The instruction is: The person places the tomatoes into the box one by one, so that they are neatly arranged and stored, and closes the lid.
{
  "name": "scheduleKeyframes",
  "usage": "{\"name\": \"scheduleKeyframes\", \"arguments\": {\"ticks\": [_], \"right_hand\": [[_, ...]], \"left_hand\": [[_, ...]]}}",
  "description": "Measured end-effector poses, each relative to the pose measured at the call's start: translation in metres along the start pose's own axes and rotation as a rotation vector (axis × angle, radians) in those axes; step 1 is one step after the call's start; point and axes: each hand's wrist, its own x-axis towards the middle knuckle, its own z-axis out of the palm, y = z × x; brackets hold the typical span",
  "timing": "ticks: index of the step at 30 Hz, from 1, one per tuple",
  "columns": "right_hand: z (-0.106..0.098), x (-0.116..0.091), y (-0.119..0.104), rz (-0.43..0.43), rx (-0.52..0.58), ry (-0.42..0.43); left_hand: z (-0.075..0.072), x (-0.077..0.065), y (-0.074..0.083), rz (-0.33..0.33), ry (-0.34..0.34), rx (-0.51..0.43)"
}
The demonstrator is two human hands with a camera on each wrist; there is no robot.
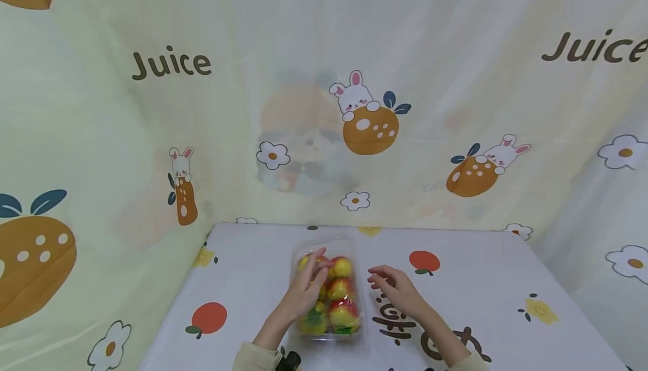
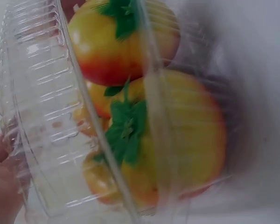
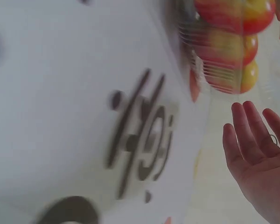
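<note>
A clear plastic box [image 1: 360, 303] lies on the table with several red-and-yellow fruits [image 1: 341, 289] in rows inside. Green leafy tops [image 2: 126, 126] show on some of them in the left wrist view. My left hand [image 1: 304, 291] reaches over the left side of the box with its fingers extended. Part of that hand appears beside the ridged clear plastic [image 2: 42, 107]; whether it touches the plastic I cannot tell. To the right of the box, my right hand [image 1: 399, 288] is apart from it, with loosely bent fingers and nothing held.
A white tablecloth [image 1: 243, 281] printed with fruit and lettering covers the table. Behind and at the sides hangs a pale curtain [image 1: 228, 152] with rabbits, oranges and flowers. A small black object [image 1: 289, 361] is by the left sleeve.
</note>
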Motion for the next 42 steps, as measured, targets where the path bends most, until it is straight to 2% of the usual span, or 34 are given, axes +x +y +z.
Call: {"name": "scheduleKeyframes", "arguments": {"ticks": [4, 8, 13, 20, 27, 35, 42], "right_hand": [[0.000, 0.027, 0.000, 0.013, 0.064, 0.010], [-0.002, 0.051, 0.000, 0.073, 0.085, 0.013], [0.000, 0.082, -0.007, 0.197, 0.084, -0.033], [0.022, 0.118, 0.006, 0.397, 0.203, -0.022], [0.031, 0.123, 0.018, 0.433, 0.310, -0.006], [0.028, 0.123, 0.018, 0.520, 0.265, 0.021], [0.029, 0.124, 0.018, 0.615, 0.253, 0.047]], "left_hand": [[0.003, -0.003, -0.004, -0.008, 0.010, 0.007], [0.007, -0.004, -0.007, -0.001, 0.000, 0.019], [0.013, -0.004, -0.010, 0.003, 0.001, 0.107], [0.019, -0.006, -0.017, -0.021, -0.002, 0.218], [0.022, -0.006, -0.015, -0.026, -0.004, 0.250], [0.022, -0.007, -0.015, 0.002, -0.013, 0.249], [0.022, -0.007, -0.017, -0.015, -0.027, 0.250]]}}
